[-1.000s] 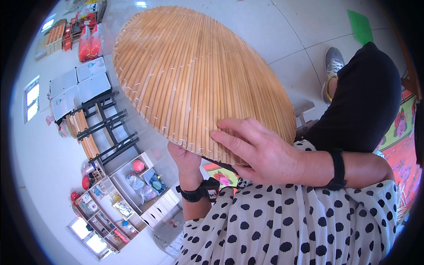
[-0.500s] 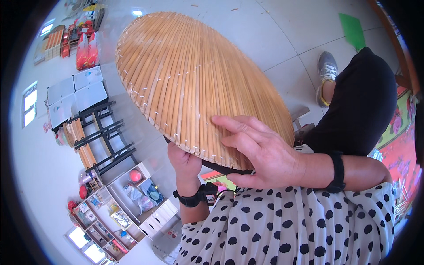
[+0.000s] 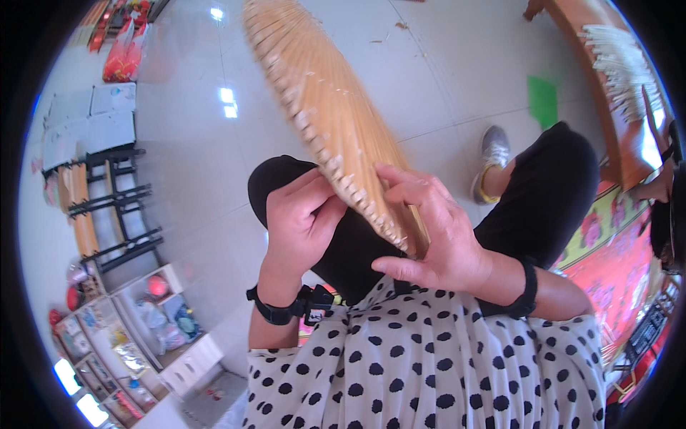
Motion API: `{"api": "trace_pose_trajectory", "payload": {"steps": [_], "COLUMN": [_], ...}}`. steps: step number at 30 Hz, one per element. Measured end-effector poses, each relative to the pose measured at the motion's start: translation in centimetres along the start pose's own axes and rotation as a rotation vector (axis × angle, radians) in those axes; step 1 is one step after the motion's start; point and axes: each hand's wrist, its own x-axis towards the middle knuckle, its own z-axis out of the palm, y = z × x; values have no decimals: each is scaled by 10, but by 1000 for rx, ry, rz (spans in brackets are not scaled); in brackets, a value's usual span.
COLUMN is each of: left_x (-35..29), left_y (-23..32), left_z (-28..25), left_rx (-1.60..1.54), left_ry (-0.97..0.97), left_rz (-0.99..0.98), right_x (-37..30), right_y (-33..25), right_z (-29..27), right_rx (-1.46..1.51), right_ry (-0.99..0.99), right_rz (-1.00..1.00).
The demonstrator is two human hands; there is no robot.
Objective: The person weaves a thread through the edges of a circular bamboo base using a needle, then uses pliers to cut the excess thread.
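Both hands — left hand (image 3: 300, 218), right hand (image 3: 432, 239) — fingers curled, grip the bamboo tray (image 3: 336, 121) rim.

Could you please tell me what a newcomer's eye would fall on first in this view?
First, the large round tan disc of thin bamboo slats, tilted almost edge-on and running from the top centre down to the middle. The left hand and right hand clasp its lower rim from either side. Below them lies the white fabric with black polka dots.
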Motion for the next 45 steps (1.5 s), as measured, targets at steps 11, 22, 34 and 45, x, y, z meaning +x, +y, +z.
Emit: {"api": "trace_pose_trajectory", "payload": {"steps": [11,22,34,45], "left_x": [41,37,2,-33], "left_y": [19,14,7,3], "left_z": [36,34,-10,-35], "left_rx": [-254,-219,-137,-6], "left_ry": [5,-74,-71,-110], "left_rz": [41,-56,-152,-330], "right_x": [-18,-29,-8,0], "right_y": [1,7,8,5], "right_z": [-26,-28,5,23], "right_rx": [48,66,28,136], "right_ry": [206,212,71,9], "right_rz": [394,419,49,32]}}
